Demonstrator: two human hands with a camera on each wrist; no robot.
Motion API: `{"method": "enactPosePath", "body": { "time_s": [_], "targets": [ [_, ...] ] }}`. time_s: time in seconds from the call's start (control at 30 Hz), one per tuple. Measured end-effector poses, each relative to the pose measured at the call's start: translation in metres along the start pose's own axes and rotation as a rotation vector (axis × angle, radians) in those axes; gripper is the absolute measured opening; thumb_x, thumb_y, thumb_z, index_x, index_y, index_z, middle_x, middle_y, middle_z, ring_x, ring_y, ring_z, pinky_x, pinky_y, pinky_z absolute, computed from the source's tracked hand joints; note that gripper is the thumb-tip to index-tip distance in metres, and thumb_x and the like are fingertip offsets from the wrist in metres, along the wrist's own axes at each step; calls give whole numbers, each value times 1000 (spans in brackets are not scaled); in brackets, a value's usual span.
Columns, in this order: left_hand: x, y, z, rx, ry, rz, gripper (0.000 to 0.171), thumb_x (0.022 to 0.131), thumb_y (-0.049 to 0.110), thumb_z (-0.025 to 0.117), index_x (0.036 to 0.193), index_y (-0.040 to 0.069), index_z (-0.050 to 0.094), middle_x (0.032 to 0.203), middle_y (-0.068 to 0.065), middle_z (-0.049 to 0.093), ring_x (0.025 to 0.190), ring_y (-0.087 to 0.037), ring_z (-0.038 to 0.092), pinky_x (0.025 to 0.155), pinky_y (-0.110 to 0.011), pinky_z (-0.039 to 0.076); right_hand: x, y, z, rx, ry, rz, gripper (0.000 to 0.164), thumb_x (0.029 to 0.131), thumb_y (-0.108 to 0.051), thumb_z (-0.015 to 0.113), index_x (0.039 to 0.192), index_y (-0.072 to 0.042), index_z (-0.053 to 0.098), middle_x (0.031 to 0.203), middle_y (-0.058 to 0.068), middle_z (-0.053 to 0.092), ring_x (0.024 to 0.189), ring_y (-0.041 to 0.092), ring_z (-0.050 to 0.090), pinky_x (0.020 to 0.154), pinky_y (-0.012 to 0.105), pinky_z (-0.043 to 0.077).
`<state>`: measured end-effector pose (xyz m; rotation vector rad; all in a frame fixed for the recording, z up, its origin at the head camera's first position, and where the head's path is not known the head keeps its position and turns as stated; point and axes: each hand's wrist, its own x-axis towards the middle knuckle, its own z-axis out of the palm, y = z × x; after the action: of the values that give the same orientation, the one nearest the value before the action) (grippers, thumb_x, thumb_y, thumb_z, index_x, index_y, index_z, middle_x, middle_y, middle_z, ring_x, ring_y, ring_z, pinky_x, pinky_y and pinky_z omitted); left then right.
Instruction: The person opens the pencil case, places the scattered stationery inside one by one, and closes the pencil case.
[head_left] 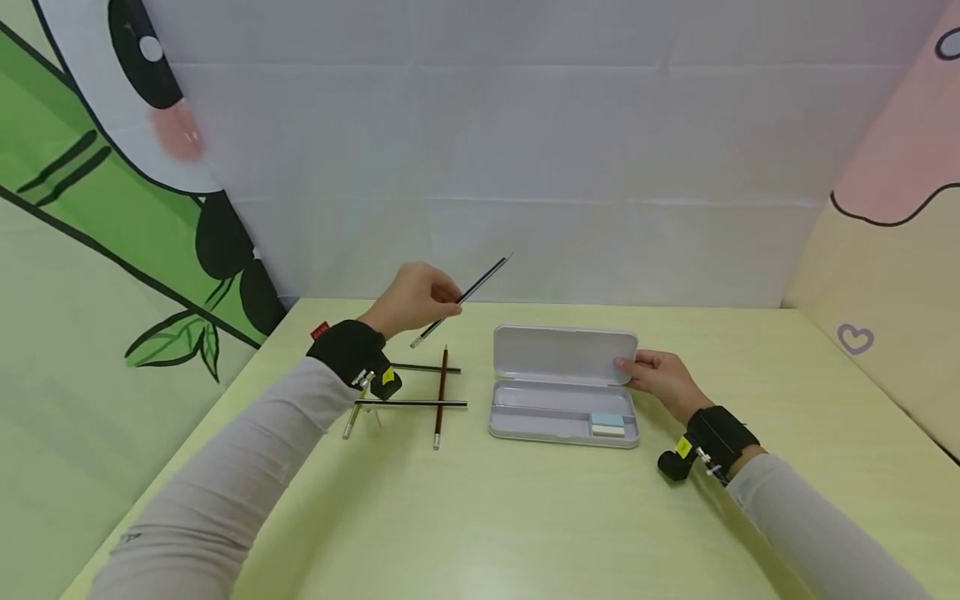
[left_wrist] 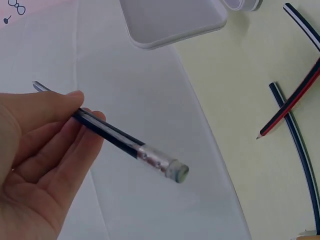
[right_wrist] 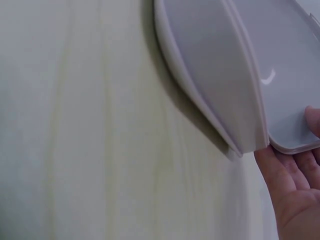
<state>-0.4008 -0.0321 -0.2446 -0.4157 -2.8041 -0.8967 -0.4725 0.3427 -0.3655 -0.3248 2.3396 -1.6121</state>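
My left hand (head_left: 417, 297) pinches a dark striped pencil (head_left: 483, 279) between thumb and fingers, above the table's far left part. In the left wrist view this pencil (left_wrist: 110, 134) slants with its metal band and eraser end toward the camera. To the right lies an open grey-white pencil case (head_left: 536, 427), its lid (head_left: 558, 354) raised at the back. My right hand (head_left: 663, 379) grips the lid's right edge, thumb inside and fingers behind, as the right wrist view shows. A blue-and-white eraser (head_left: 607, 421) sits in the case's front right compartment.
Left of the case, several pencils lie crossed on the pale yellow table (head_left: 517, 517): a red-and-black pencil (head_left: 439, 421), dark striped pencils such as the front pencil (head_left: 412, 403), and one partly hidden under the left wrist. A white sheet (head_left: 525, 150) hangs behind the table.
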Motion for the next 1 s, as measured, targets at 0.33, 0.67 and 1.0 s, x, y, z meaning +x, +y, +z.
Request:
{"method": "enactPosePath", "body": {
  "time_s": [0.33, 0.67, 1.0],
  "targets": [
    [10, 23, 21, 44, -41, 225, 14, 86, 8, 69, 99, 3, 73, 92, -12, 74, 83, -21, 69, 77, -31, 56, 4, 4, 1, -2, -4, -9, 60, 95, -31, 60, 138, 9, 45, 142, 29, 46, 96, -3, 61, 90, 21, 54],
    [25, 42, 47, 42, -134, 373, 13, 86, 7, 69, 97, 2, 74, 92, -9, 75, 81, -16, 71, 73, -22, 57, 4, 7, -1, -6, -2, -4, 61, 95, -31, 59, 138, 9, 44, 143, 28, 45, 98, -3, 60, 90, 21, 54],
    [30, 50, 80, 158, -258, 394, 14, 87, 6, 68, 99, 1, 74, 94, -9, 74, 84, -16, 69, 77, -22, 55, 6, 5, -1, -36, 18, -12, 57, 95, -29, 60, 136, 8, 47, 139, 28, 49, 92, -4, 62, 88, 21, 55]
  ]
}}
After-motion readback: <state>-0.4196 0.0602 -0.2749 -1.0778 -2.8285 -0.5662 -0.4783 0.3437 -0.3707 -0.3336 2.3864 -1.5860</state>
